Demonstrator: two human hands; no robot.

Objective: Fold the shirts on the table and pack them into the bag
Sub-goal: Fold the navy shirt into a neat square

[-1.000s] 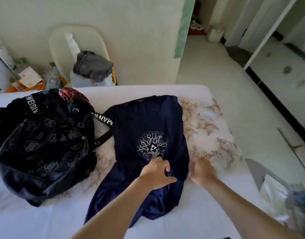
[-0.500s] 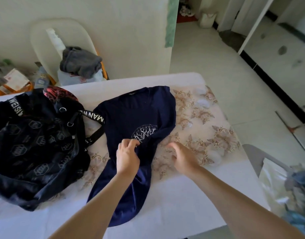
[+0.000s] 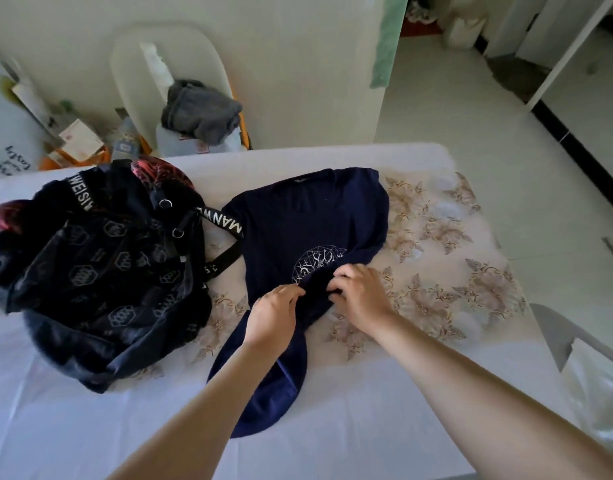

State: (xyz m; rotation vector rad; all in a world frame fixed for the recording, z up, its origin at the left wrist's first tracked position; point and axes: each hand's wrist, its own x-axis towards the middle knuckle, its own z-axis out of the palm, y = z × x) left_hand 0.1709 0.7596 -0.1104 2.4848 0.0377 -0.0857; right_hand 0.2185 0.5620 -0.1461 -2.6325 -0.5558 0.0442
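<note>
A navy blue shirt (image 3: 298, 220) with a white round print lies on the table (image 3: 367, 410), collar away from me. Its right side is folded over towards the middle. My left hand (image 3: 274, 313) pinches a bunched fold of the shirt just below the print. Close beside it, my right hand (image 3: 358, 294) grips the same fold from the right. A black backpack (image 3: 97, 271) with hexagon marks and lettered straps sits to the left, and something red shows at its top.
The table wears a white cover with a floral panel (image 3: 436, 271) on the right. Behind it stand a pale chair (image 3: 132, 64) with a grey cloth (image 3: 197, 109) and clutter by the wall. A grey chair (image 3: 557, 330) is at right.
The shirt's right side has been drawn in over the print. My right hand moved left from the bare table onto the shirt, and both hands now meet on the fold.
</note>
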